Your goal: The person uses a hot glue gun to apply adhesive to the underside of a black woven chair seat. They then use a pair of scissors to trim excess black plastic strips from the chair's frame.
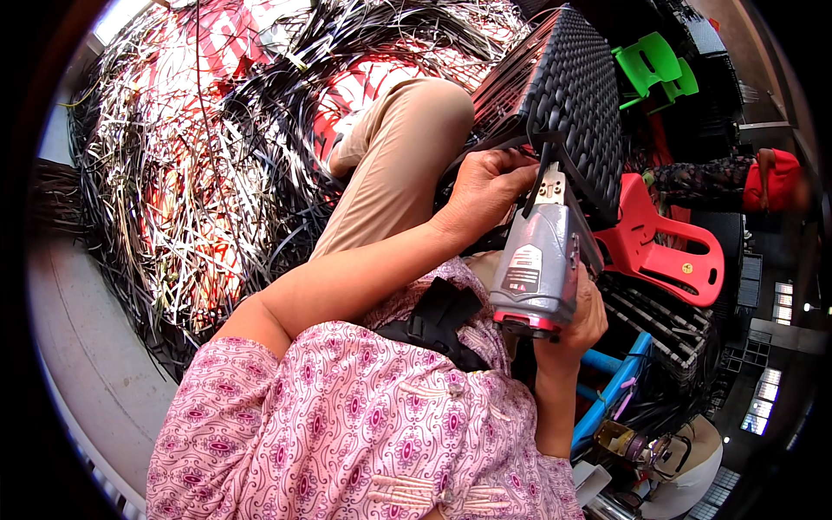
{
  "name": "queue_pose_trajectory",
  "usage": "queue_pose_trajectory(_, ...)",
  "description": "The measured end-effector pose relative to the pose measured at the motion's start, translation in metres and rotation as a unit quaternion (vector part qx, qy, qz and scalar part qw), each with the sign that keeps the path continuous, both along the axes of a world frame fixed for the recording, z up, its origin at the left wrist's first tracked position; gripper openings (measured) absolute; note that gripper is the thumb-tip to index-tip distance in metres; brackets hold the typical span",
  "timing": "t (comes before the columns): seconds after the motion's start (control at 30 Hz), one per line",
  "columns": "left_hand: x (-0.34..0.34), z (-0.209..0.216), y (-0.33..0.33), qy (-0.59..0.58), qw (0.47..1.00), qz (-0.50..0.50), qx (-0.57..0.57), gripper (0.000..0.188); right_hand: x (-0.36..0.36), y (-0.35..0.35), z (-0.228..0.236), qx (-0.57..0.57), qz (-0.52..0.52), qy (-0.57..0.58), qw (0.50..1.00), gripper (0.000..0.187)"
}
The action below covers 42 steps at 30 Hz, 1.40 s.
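My right hand [582, 322] is wrapped round the handle of a grey-and-red power staple gun [530, 247]. The gun's metal nose reaches the near corner of a black woven panel [572, 104], where loose black strips stick out. At that same corner my left hand [490, 192] is closed, thumb and fingers pinched on a flat black plastic strip [544, 149]. The gun's nose is just right of my left fingertips. Whether it touches the frame cannot be made out.
A great heap of loose black strips [199, 173] covers the left side. To the right are a red plastic chair [659, 251], green chairs [650, 65], a blue frame [611, 390] and a pale container [693, 472]. Another person's patterned sleeve [702, 184] shows far right.
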<state>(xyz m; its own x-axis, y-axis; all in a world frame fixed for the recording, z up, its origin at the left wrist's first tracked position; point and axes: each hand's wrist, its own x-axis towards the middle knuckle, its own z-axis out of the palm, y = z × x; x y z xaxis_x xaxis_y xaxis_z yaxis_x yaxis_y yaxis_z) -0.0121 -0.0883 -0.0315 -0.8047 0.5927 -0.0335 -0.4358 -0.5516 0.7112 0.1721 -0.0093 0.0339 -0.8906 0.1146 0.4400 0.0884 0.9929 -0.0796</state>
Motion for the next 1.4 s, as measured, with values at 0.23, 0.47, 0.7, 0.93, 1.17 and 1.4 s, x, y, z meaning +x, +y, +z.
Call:
queue_pose_trajectory(0.23,-0.001,-0.005,0.001,0.012,1.0,0.003,-0.027,0.02,-0.002,-0.005,-0.001,0.008,-0.002,0.002,1.0,0.065)
queue_pose_trajectory(0.47,-0.001,-0.006,0.001,0.02,0.999,-0.01,-0.03,0.021,-0.01,-0.009,0.001,-0.037,-0.027,0.008,0.999,0.061)
queue_pose_trajectory(0.7,0.015,0.019,-0.026,0.043,0.989,-0.078,-0.115,0.024,0.043,0.007,-0.016,-0.285,-0.069,0.082,0.952,0.062)
queue_pose_trajectory(0.93,0.027,0.04,-0.064,0.397,0.848,0.15,-0.317,0.016,0.057,0.008,0.01,-0.389,-0.172,0.146,0.893,0.048)
queue_pose_trajectory(1.17,0.0,0.066,-0.046,0.143,0.96,-0.017,-0.24,0.04,0.063,0.026,0.015,-0.37,-0.173,0.184,0.894,0.054)
queue_pose_trajectory(1.4,-0.007,0.093,-0.024,0.119,0.955,-0.067,-0.264,0.039,0.068,0.033,-0.002,-0.412,-0.177,0.204,0.87,0.042)
